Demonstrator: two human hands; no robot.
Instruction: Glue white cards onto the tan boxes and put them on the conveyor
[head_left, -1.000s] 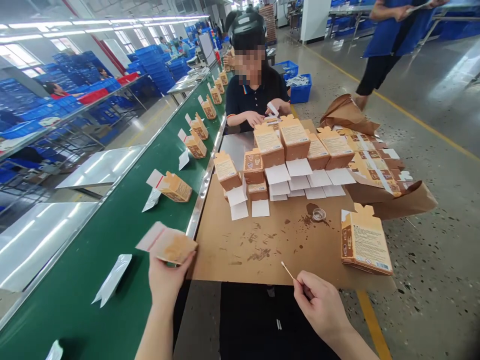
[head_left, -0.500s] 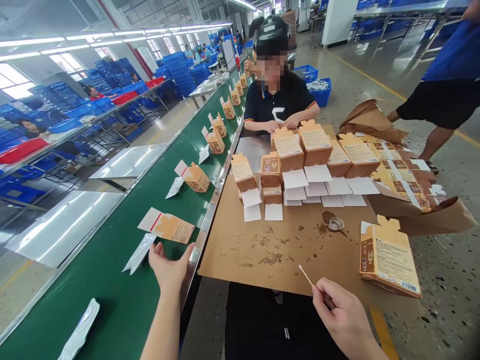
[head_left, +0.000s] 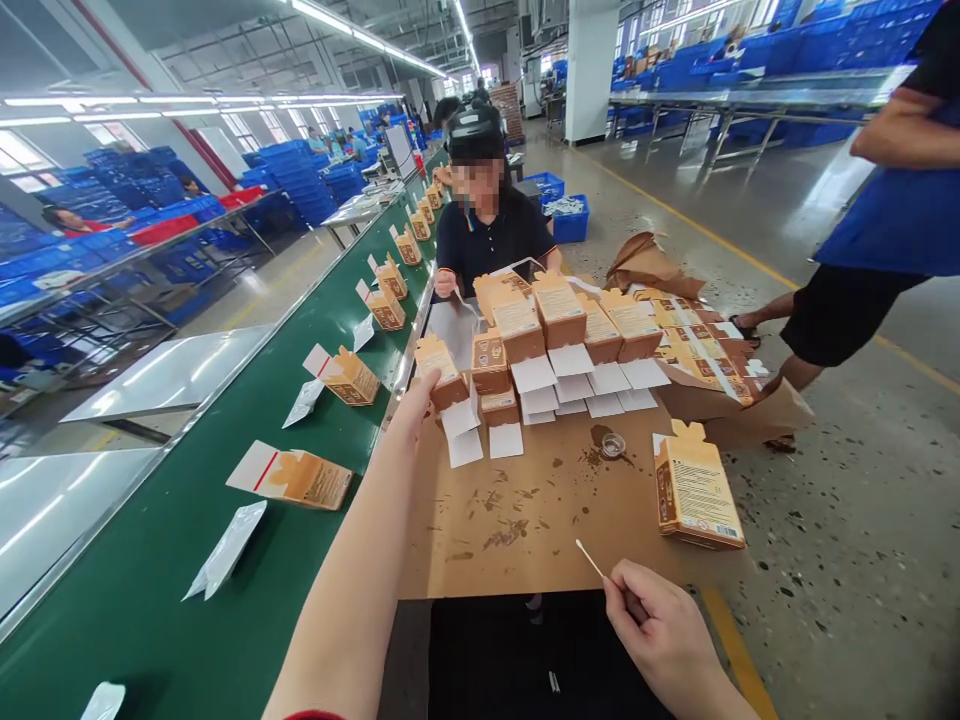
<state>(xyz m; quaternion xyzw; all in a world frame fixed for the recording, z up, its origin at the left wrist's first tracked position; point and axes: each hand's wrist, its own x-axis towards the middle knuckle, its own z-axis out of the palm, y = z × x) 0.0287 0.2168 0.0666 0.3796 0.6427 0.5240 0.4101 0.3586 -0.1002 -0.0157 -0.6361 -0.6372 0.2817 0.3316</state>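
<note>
My left hand [head_left: 417,400] reaches to the nearest left box [head_left: 441,372] of the stack, its thumb at the box's side; the other fingers are hidden. Over the front edge of the brown cardboard sheet [head_left: 495,560], my right hand [head_left: 651,618] pinches a cotton swab [head_left: 589,557], white tip pointing up and left. Brown and cream boxes [head_left: 564,310] with white flaps stand piled at the back of the sheet. A small clear dish [head_left: 613,445] sits amid wet spots, and a single box [head_left: 696,488] rests at the right edge.
On the left, a green conveyor belt [head_left: 172,560] carries open boxes [head_left: 343,376] and silver pouches [head_left: 229,545]. Across the stack sits a person in a dark shirt [head_left: 487,245]. Another person [head_left: 877,230] stands at right, near flat cartons in torn brown paper [head_left: 757,425].
My left hand has moved from above the belt up and right to the stacked boxes. The view has shifted right. My right hand still holds the swab.
</note>
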